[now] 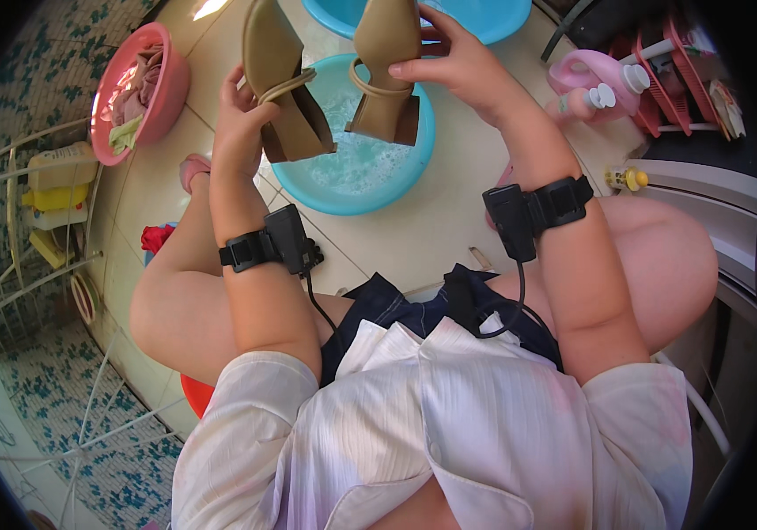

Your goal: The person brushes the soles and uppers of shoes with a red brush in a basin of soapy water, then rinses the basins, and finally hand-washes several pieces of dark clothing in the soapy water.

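Observation:
My left hand (242,128) is closed on a tan block-heeled shoe (272,53), its fingers around the side near the thin strap. A matching tan shoe (387,40) is in my right hand (467,69), pinched from its right side between thumb and fingers. Both shoes are held side by side with their heels toward me and toes pointing away. Below them a light blue basin (343,208) of foamy water stands on the tiled floor. The far ends of the shoes are cut off by the upper edge.
Beyond is a second blue basin (502,19). At far left a pink basin (180,84) holds cloths. Pink bottles (586,71) stand at right beside a red rack (674,84) and a small yellow bottle (630,178). A wire rack (13,190) with containers lines the left wall.

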The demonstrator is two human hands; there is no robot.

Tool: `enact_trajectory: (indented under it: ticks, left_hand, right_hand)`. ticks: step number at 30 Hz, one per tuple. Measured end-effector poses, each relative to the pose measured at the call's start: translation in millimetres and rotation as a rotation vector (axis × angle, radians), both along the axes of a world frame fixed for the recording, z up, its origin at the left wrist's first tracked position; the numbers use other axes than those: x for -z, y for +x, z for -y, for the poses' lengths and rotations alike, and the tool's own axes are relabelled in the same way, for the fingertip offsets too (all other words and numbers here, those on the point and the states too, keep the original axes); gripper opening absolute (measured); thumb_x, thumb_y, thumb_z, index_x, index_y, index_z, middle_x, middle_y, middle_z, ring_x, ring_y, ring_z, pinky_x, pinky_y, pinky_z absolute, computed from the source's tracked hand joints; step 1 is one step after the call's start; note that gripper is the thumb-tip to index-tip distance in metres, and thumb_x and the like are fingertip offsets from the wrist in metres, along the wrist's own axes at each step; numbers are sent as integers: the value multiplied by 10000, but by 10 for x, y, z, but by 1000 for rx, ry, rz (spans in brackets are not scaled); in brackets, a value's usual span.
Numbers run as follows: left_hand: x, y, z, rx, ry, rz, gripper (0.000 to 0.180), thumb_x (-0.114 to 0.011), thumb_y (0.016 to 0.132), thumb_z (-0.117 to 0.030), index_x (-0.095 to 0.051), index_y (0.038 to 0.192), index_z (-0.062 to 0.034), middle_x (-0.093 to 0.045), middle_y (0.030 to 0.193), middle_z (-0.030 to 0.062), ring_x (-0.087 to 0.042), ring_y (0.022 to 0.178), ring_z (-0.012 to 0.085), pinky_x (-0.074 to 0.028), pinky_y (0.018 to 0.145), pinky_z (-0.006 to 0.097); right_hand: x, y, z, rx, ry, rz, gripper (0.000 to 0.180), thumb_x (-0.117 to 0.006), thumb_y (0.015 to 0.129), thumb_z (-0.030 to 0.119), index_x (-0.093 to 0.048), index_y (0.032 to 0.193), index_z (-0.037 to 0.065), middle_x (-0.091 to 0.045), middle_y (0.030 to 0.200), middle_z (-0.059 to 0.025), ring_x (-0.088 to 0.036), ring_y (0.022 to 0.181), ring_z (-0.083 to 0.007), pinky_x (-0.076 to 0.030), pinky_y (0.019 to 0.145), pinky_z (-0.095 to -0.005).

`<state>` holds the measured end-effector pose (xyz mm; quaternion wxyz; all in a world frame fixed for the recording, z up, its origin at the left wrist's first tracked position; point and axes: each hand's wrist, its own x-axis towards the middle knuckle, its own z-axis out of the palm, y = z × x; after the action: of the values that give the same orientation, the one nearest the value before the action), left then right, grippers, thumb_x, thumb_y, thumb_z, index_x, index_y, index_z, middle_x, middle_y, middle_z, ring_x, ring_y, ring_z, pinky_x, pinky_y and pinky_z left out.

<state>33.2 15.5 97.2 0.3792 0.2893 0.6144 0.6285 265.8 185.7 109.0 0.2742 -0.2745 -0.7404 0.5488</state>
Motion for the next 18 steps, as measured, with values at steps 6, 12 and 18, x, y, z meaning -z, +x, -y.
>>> enact_trajectory:
  ticks: [6, 12, 18]
  left_hand:
    - [72, -60, 77, 106, 243, 498, 648, -469, 678, -83, -414, 1303, 79, -512, 1287, 228, -517, 1168, 360, -410, 1020, 463]
    - [203, 176, 38, 224, 304, 730, 703, -556, 688, -156, -403, 1336, 67, -439, 1380, 255, -458, 1252, 383, -380, 1061, 461]
    - [296, 321, 19, 214, 174, 735, 571, -546, 744, -116, -463, 1297, 3, -562, 1249, 144, -528, 1168, 275, -409, 1007, 413]
  right_hand:
    - [21, 122, -126, -24, -674, -230, 602, -724, 767, 267, -494, 1287, 67, -573, 1191, -126, -560, 1065, -219, -435, 942, -378]
    - [116, 117, -109, -51, -984, -403, 424, -487, 852, 292, -540, 1183, 32, -617, 1101, -111, -565, 1027, -238, -430, 922, -386]
    - [301, 107, -100, -92, -1204, -411, 348, -468, 863, 242, -593, 1043, -29, -645, 1037, -152, -611, 946, -254, -478, 877, -395]
